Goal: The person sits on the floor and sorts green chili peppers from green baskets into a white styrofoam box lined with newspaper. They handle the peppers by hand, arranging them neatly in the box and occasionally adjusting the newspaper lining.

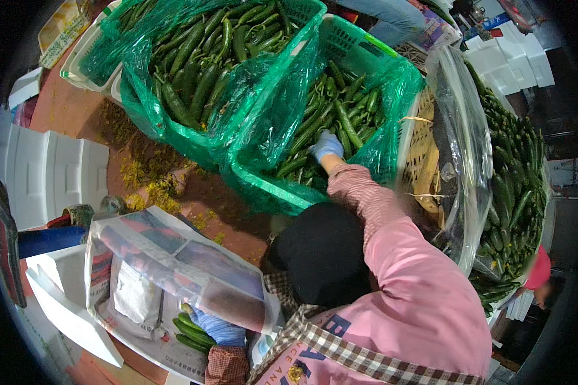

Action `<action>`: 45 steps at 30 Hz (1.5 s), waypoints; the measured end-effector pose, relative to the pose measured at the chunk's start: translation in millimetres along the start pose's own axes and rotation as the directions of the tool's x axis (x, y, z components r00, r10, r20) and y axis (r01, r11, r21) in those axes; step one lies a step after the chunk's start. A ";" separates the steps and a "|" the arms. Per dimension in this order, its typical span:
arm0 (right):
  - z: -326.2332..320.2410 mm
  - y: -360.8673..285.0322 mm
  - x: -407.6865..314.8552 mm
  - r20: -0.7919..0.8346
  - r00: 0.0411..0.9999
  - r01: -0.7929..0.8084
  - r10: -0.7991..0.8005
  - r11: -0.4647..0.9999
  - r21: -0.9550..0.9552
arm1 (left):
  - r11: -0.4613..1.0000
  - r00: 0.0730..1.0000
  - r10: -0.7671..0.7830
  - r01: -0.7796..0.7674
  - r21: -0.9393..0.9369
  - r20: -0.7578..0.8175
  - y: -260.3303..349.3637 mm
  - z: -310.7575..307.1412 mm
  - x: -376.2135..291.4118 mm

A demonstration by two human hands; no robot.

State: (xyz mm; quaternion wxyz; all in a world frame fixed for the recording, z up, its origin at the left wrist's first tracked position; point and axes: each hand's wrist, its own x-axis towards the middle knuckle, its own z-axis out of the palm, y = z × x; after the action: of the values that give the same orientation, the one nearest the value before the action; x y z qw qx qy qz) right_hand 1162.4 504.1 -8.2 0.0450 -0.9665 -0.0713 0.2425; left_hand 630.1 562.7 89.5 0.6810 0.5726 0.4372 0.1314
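Observation:
My left hand (219, 328), in a blue glove, reaches into a newspaper-lined white foam box (72, 308) at the lower left. It lies against several green cucumbers (192, 331); whether its fingers close around one is hidden. A white paper-wrapped block (136, 293) sits beside them, and a newspaper flap (188, 264) hangs over the box. My right hand (327, 145), gloved in blue too, is down among cucumbers (349, 122) in a green crate (289, 190) lined with green plastic film. The fingertips there are out of sight, so their grip does not show.
Another film-lined green crate (313, 7) of cucumbers (188, 86) adjoins at the upper left. A large basket (421, 159) under clear plastic holds more cucumbers (510, 192) on the right. Stacked white foam boxes (58, 168) stand left. Yellow blossom debris (154, 187) litters the floor.

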 end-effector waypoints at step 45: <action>-136.2 -66.1 -356.6 0.462 0.588 0.057 -0.664 0.604 0.795 | 0.942 0.856 0.316 -0.334 0.028 -0.409 158.5 9.9 -36.6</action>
State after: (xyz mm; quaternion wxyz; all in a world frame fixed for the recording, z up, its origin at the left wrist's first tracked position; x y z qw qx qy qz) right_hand 908.4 505.2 284.3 0.4338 -0.6482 -0.1986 0.5934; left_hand 667.1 580.3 247.3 0.5549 0.5828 0.4637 0.3705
